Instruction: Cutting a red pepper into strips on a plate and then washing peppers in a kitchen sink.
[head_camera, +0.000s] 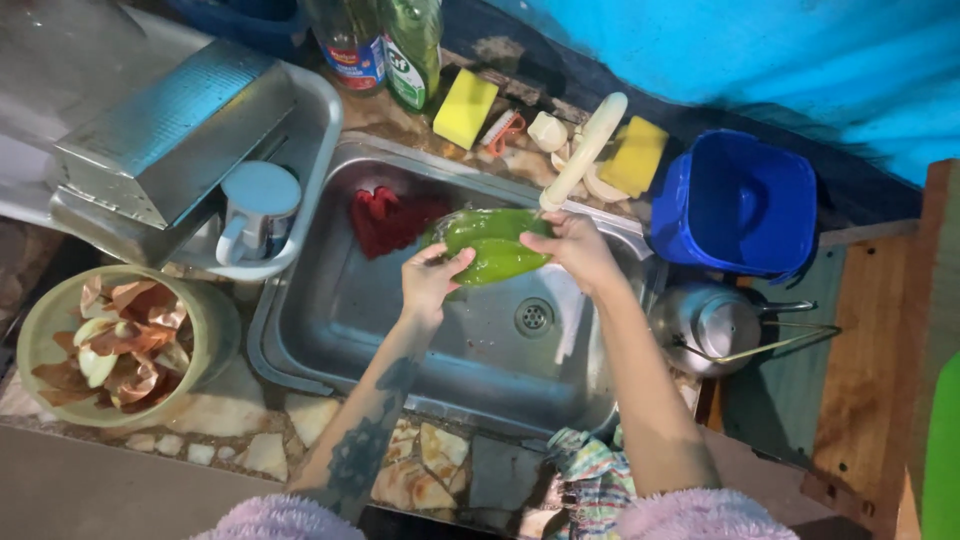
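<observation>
- Holding a green pepper (493, 245) over the steel sink (330, 300), both hands gripped it under the tip of the cream tap (585, 150).
- L hand (432, 280) was closed on the pepper's near-left end, fingers curled round it; forearm w/ dark tattoo ran back toward the near edge.
- R hand (575, 248) was closed on the pepper's right end, just below the tap spout, touching the pepper.
- Pepper lay roughly level, across the far half of the basin, above & left of the drain (534, 317); looked wet/shiny, though can't tell if water was running.
- Red peppers (385, 220) sat in the sink's far-left corner, just left of the green one, apart from both hands.
- Left of sink: white dish tub (322, 130) w/ a pale blue mug (255, 210) & a metal box (170, 130) resting on it.
- Near-left on the bench (250, 450): green bowl (205, 320) filled w/ peelings/scraps.
- Far side, behind the sink: two bottles (385, 45), yellow sponge (465, 108), small brush (500, 130), second yellow sponge (635, 155) right of the tap.
- Right of sink: blue bucket (735, 205), & nearer, a metal kettle (705, 325).
- Checked cloth (590, 470) hung at the near edge, by the R arm.
</observation>
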